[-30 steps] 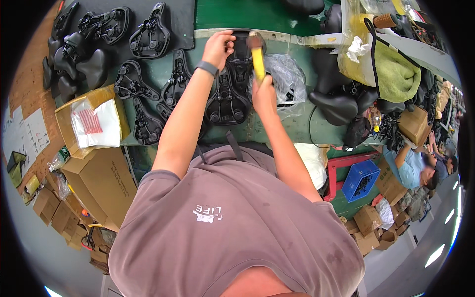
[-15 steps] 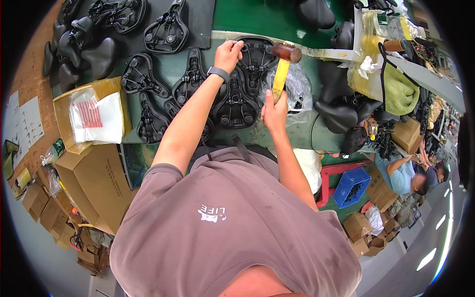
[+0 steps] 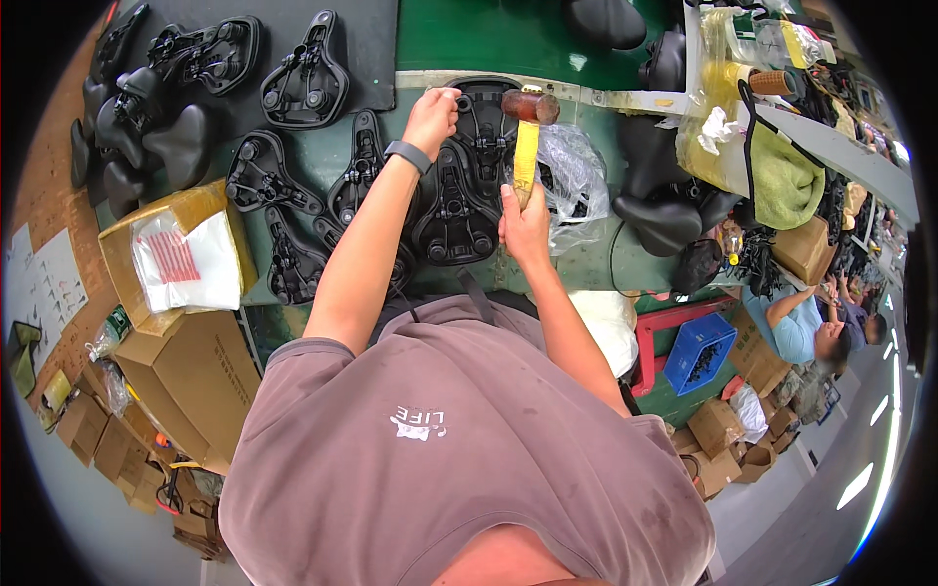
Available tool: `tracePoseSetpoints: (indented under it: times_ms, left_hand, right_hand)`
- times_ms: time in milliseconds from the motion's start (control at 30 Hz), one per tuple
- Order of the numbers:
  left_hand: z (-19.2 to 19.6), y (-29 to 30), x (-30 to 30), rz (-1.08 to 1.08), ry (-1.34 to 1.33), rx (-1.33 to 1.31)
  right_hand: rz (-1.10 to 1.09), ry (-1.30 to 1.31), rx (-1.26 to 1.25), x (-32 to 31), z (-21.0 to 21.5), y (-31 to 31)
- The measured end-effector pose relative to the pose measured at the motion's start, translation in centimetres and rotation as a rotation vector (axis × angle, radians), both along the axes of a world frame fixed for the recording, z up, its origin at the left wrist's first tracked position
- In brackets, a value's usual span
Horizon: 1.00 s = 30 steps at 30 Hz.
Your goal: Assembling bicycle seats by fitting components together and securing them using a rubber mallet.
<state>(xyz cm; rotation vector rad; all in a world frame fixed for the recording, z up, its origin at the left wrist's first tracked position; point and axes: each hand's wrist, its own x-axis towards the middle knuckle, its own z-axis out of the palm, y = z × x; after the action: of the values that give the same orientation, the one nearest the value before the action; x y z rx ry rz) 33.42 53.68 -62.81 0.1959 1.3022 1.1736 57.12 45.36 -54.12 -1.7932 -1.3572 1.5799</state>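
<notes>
My right hand (image 3: 525, 223) is wrapped round the yellow handle of a hammer (image 3: 529, 107), whose dark reddish-brown head hangs over a black bicycle saddle (image 3: 486, 132) lying underside up. At that saddle's left edge, my left hand (image 3: 431, 121) is closed with the fingertips together; what it pinches, if anything, is too small to tell. Just below it lies another upturned saddle (image 3: 455, 210), its rails and underside fittings showing. Right of the hammer sits a crumpled clear plastic bag (image 3: 572, 181) with something dark in it.
More upturned saddles (image 3: 269, 176) lie left on the green bench (image 3: 532, 278). A dark mat (image 3: 376, 59) bears several others. An open carton (image 3: 220, 244) stands at the left, a metal frame (image 3: 640, 101) and green cloth (image 3: 787, 181) at the right. A blue crate (image 3: 699, 356) sits below; people work at far right.
My view has shifted slightly. The hammer and right hand have moved left, bringing the head nearer my left hand over the far saddle. My left hand stays closed at its edge.
</notes>
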Motion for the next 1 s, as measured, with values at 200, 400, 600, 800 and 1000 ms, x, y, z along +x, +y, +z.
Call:
tracePoseSetpoints:
  times_ms: [200,400,600,800,1000]
  left_hand:
    - [-1.6,-1.1,-0.3,-0.288,0.862,0.309]
    - [-2.9,-1.1,-0.2,-0.22,1.078,0.436]
    - [-2.9,-0.6,-1.0,-0.193,0.456,0.252]
    - [-3.4,-0.5,-0.1,-0.219,0.756,0.287]
    - [-4.9,-1.3,1.8,0.024,0.76,0.364]
  right_hand:
    - [0.037,-0.011,0.041,0.1,0.0,0.1]
    - [0.065,-0.004,0.03,0.4,0.1,-0.6]
    - [0.122,-0.061,0.092,0.6,-1.5,-0.5]
    - [0.166,-0.095,0.17,0.4,-2.9,0.4]
    - [0.181,-0.118,0.099,0.2,-3.5,0.6]
